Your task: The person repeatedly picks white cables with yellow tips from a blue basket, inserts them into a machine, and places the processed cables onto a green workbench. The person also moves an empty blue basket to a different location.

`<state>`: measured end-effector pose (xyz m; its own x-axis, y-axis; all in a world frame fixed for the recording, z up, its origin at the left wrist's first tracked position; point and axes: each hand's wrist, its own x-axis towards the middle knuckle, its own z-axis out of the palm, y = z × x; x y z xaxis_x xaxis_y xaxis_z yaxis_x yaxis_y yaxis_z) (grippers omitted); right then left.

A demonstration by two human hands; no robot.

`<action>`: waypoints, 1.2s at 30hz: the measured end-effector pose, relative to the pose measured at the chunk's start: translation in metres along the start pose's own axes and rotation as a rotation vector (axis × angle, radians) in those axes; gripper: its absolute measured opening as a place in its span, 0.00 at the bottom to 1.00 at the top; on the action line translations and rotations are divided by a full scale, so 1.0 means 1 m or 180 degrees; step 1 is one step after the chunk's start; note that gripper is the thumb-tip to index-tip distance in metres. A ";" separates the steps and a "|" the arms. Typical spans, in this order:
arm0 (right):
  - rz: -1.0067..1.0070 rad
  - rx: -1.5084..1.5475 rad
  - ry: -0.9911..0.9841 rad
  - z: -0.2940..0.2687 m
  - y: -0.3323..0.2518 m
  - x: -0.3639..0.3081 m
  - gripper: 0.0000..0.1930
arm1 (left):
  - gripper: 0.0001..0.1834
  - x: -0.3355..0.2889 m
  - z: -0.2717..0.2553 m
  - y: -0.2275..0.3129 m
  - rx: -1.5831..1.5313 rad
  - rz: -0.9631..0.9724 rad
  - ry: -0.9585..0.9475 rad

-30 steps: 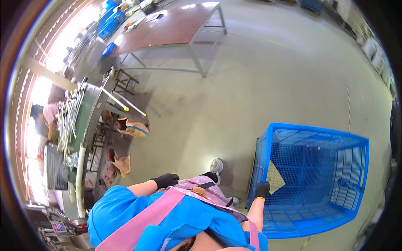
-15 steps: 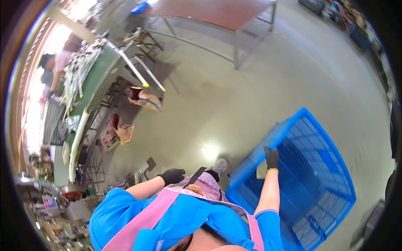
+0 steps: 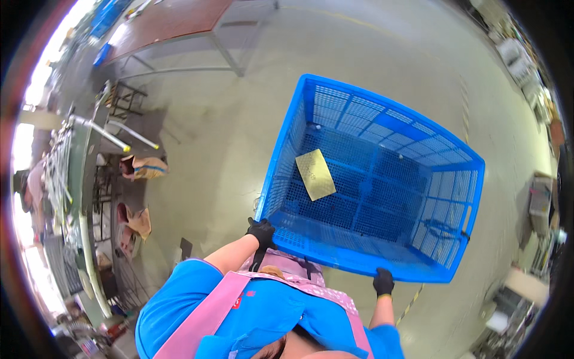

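Observation:
A large blue plastic mesh crate (image 3: 353, 254) stands in front of me with its open top facing up. A yellowish sheet of card or paper (image 3: 315, 175) lies in it, toward the left side of its floor. At the crate's near left corner, my left hand (image 3: 261, 233), in a black glove, is closed on the rim. Farther right along the near rim, my gloved right hand (image 3: 384, 282) has its fingers hooked over the edge. A dark blue strap or cord (image 3: 445, 229) hangs at the crate's right wall.
A green workbench (image 3: 78, 173) with metal tubes runs along the left, two tubes jutting out over the floor. Below it are brown paper sacks (image 3: 146, 167). A red-topped table (image 3: 173, 27) stands at the far left. Boxes and machine parts (image 3: 541, 203) line the right side.
The crate has swung from my right side to in front of me. My left hand has taken hold of its rim; my right hand has shifted along the rim. My view has turned right.

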<state>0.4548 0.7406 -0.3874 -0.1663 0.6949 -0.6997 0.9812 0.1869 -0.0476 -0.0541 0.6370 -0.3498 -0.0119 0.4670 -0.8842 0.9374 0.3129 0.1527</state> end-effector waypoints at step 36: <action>-0.1081 -0.0075 0.0394 -0.067 -0.254 -0.116 0.17 | 0.27 -0.140 -0.011 -0.163 -0.0027 -0.0992 0.2170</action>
<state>0.2183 0.6588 -0.2466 -0.4943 0.6689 -0.5552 0.8658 0.4364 -0.2451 -0.2087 0.5297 -0.2465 -0.4920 0.7638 -0.4178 0.8527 0.5196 -0.0544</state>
